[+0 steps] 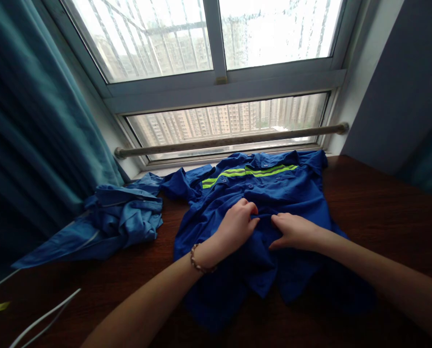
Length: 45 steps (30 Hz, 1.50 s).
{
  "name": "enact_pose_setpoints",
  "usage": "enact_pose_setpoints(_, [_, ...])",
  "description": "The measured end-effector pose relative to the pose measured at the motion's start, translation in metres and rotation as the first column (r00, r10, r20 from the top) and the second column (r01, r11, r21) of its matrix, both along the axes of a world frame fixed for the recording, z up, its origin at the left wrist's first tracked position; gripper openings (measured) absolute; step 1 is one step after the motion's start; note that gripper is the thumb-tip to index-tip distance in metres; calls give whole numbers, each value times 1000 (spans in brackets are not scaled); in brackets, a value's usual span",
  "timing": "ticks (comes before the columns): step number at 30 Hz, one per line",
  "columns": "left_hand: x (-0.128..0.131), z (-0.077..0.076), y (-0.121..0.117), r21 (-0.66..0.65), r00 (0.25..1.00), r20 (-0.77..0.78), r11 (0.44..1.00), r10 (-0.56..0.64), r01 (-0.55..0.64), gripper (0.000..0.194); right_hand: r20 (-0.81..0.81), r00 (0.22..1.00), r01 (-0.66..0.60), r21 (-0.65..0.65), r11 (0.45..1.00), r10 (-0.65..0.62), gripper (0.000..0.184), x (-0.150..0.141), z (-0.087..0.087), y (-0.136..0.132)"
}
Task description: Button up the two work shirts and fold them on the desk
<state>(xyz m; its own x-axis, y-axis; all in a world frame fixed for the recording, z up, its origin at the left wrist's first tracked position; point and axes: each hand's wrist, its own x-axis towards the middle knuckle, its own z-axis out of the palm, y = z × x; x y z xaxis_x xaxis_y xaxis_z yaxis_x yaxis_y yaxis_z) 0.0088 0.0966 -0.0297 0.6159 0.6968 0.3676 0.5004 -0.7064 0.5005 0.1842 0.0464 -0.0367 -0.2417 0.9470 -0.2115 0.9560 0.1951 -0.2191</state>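
A royal-blue work shirt (295, 188) with a yellow-green reflective stripe (252, 171) lies spread on the dark wooden table (375, 212), collar toward the window. My left hand (237, 224), with a bead bracelet at the wrist, pinches the cloth at the shirt's front middle. My right hand (291, 231) is closed on the fabric just beside it, fingertips nearly meeting the left's. Both rest on the placket near the buttons.
A crumpled lighter-blue garment (117, 220) lies on the table at the left. A teal curtain (30, 135) hangs at the far left. A window with a metal rail (230, 141) runs along the table's back edge. A white cable (41, 319) lies at the front left.
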Motion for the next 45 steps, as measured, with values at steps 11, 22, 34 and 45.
enact_pose_setpoints(11, [3, -22, -9, -171, 925, -310, 970, -220, 173, 12, 61, 997, -45, -21, 999, 46, 44, -22, 7, -23])
enact_pose_setpoints(22, [-13, 15, 7, -418, 965, -152, 898, -215, 134, 9, -191, 982, 13, 8, 1000, -11, 38, -16, -3, -14])
enact_pose_setpoints(34, [-29, 53, 19, -602, 968, 247, 774, -50, 194, 22, -878, 16, 24, -478, 878, -478, 25, -8, 25, 3])
enact_pose_setpoints(45, [-15, 43, 2, -781, 937, 350, 551, -4, 294, 24, -890, -81, 60, -453, 889, -448, 24, -8, 23, 3])
